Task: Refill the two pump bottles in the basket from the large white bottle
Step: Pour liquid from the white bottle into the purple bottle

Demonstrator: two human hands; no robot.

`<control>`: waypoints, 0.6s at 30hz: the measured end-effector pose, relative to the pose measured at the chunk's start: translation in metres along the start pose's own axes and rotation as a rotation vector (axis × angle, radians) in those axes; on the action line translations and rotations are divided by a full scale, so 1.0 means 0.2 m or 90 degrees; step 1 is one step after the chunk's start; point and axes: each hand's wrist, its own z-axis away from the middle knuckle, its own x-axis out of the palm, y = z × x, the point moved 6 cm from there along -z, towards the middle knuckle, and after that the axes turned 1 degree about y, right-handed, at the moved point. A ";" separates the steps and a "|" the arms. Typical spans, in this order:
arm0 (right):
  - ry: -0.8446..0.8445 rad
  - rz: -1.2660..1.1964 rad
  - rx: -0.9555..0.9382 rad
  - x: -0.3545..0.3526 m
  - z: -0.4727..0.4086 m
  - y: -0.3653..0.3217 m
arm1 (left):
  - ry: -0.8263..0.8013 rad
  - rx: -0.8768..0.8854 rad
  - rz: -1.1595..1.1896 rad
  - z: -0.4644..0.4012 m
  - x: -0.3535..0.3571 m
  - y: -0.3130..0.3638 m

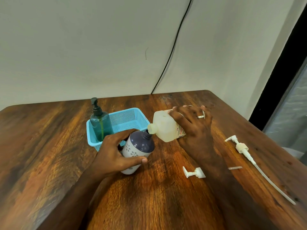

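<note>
Both hands clamped on bottles, pouring mouth to mouth at mid-frame.

Left hand has its grip wrapped around the purple-and-white bottle, tilting its open neck up toward the large white bottle, which the right hand holds tipped on its side from above so the spout meets that neck; the tilt of both likely keeps the liquid from spilling past the narrow opening. Just behind, the blue basket still carries the teal pump bottle, upright with its pump on, apparently not yet opened. A short white pump and a long-tubed pump lie set aside at lower right of the frame on the dark wooden bench. Behind it stands a plain pale wall with a black cable running down it.
</note>
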 end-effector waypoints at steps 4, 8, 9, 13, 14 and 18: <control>-0.003 0.003 0.001 0.01 0.00 0.00 | 0.003 0.002 0.004 0.00 0.00 0.00; -0.001 0.004 -0.001 0.01 0.00 0.00 | 0.002 0.002 0.007 0.00 0.00 0.00; 0.001 0.004 -0.002 0.00 0.00 0.00 | 0.001 0.002 0.008 0.00 0.00 0.00; 0.003 0.005 -0.002 0.00 0.00 0.00 | 0.001 0.005 0.010 0.00 0.00 0.01; 0.001 0.004 -0.001 -0.01 0.00 0.00 | 0.001 0.005 0.011 0.00 0.00 0.01; -0.005 0.003 0.001 -0.01 0.00 0.00 | 0.000 0.007 0.015 0.00 0.00 0.01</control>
